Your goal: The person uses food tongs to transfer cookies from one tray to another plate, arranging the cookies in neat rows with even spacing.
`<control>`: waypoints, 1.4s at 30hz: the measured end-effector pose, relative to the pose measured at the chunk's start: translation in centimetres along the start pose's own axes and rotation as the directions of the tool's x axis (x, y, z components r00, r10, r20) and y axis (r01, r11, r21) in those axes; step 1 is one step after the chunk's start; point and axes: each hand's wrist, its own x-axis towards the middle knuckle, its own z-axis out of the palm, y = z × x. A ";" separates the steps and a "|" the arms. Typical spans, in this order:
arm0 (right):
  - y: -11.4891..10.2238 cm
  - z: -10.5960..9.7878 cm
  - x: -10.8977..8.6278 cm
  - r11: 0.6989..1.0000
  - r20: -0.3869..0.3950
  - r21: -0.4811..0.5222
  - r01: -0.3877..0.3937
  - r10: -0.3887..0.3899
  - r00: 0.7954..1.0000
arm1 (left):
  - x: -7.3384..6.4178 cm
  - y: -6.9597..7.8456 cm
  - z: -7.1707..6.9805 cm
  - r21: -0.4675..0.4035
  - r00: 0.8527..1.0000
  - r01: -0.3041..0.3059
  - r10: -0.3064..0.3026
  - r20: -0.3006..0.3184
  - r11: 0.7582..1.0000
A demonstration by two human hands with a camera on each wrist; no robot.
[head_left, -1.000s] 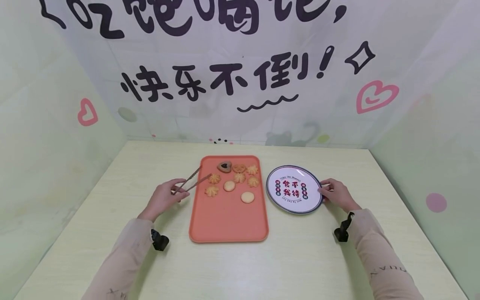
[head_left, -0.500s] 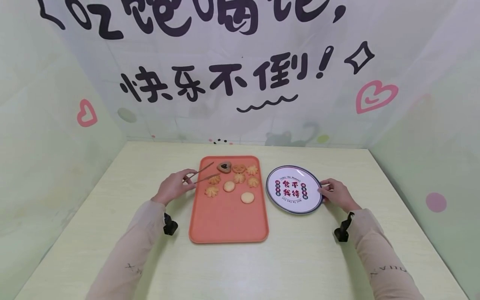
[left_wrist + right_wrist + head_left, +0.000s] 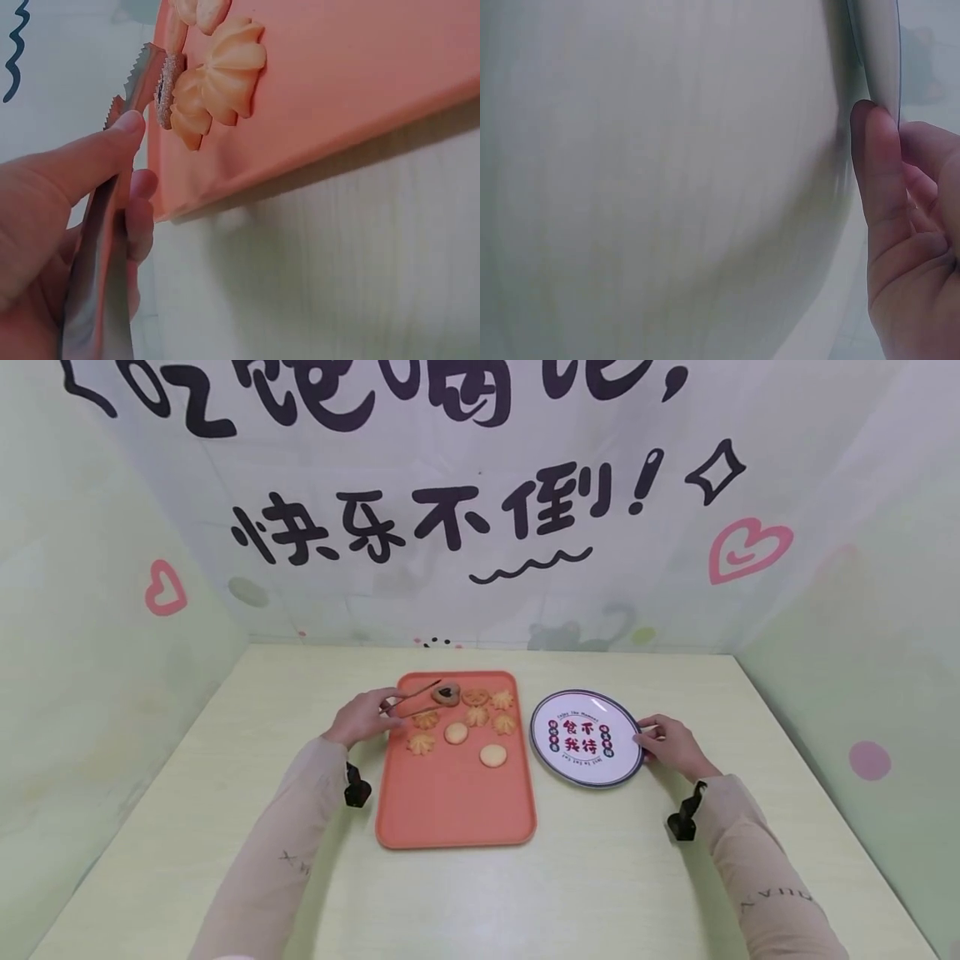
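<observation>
Red 食不我待 (image 3: 581, 737), black 快乐不倒! (image 3: 452, 517)
First on the plate (image 3: 587, 738) the right hand (image 3: 671, 748) grips, second on the wall (image 3: 420, 606) beyond it

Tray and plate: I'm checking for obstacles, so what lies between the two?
Only a narrow strip of bare tabletop lies between the tray and the plate; the head view shows it.

The left hand (image 3: 362, 717) has the tongs (image 3: 94, 277) further towards two o'clock, tips now beside the heart-shaped cookie (image 3: 447, 694).
</observation>
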 end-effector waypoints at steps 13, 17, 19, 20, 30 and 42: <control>0.1 0.2 0.0 1.000 0.001 0.015 0.004 -0.004 1.000 | 1.3 0.5 -0.9 -0.023 0.995 -0.037 0.039 0.097 0.999; 0.3 0.2 0.1 1.000 0.001 0.016 0.003 -0.003 1.000 | 1.8 0.3 -1.0 -0.042 0.990 -0.039 0.044 0.132 0.998; 0.4 0.2 0.2 1.000 -0.001 0.014 0.003 -0.003 1.000 | 1.9 0.2 -1.0 -0.043 0.989 -0.035 0.041 0.140 0.998; 0.4 0.2 0.2 1.000 -0.002 0.011 0.002 -0.002 1.000 | 2.0 0.1 -1.0 -0.042 0.989 -0.033 0.039 0.141 0.999; -0.1 0.0 0.0 1.000 0.007 0.030 -0.009 0.009 1.000 | 2.3 -0.3 -0.6 -0.101 0.988 -0.030 0.045 0.145 0.994; 0.0 -0.1 0.1 1.000 0.008 0.029 -0.009 0.008 1.000 | 2.8 -0.6 0.1 -0.159 0.983 0.042 -0.012 0.185 0.986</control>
